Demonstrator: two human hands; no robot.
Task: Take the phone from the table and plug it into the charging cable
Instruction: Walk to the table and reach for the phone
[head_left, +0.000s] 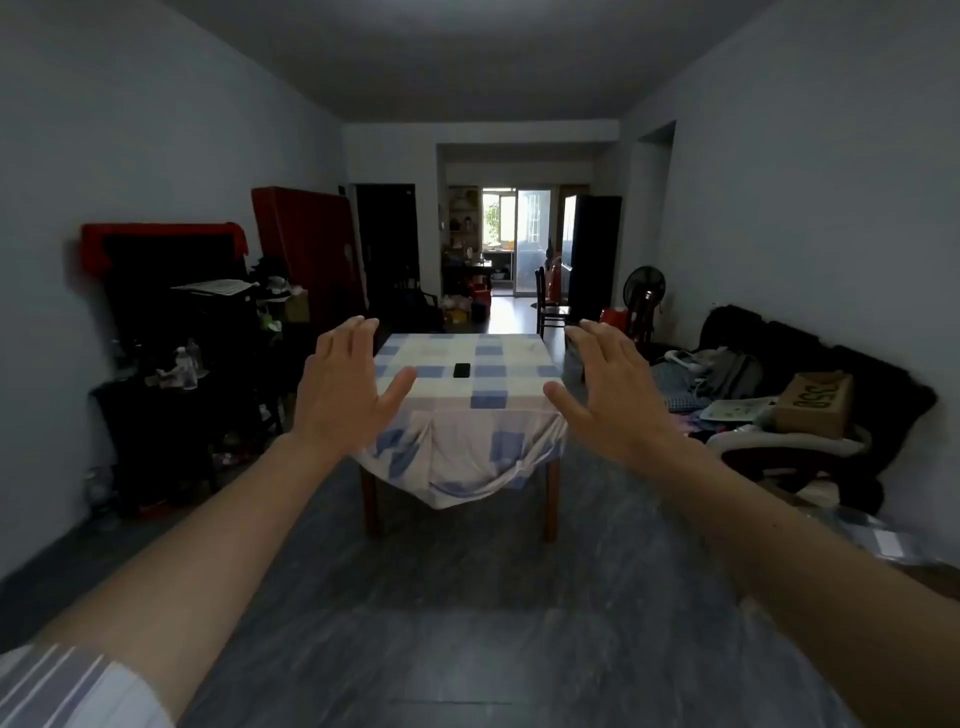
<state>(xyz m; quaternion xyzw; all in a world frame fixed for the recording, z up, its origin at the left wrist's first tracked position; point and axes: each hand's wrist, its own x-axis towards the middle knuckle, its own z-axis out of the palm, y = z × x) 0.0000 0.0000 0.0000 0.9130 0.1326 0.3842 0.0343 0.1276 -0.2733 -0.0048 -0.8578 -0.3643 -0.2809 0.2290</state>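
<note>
We're at the approach step, nothing picked up yet. Left hand and right hand both spread, empty, raised ahead of us. Phone lies mid-table, a bit toward the far edge. Next: walk up, grab phone, find the cable, not visible. Cardboard box reads approx "350", upside down.

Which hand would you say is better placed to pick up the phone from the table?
Neither clearly: the phone lies flat mid-table, between the open, empty left hand and right hand, both short of it. Left looks marginally closer in the picture.
</note>
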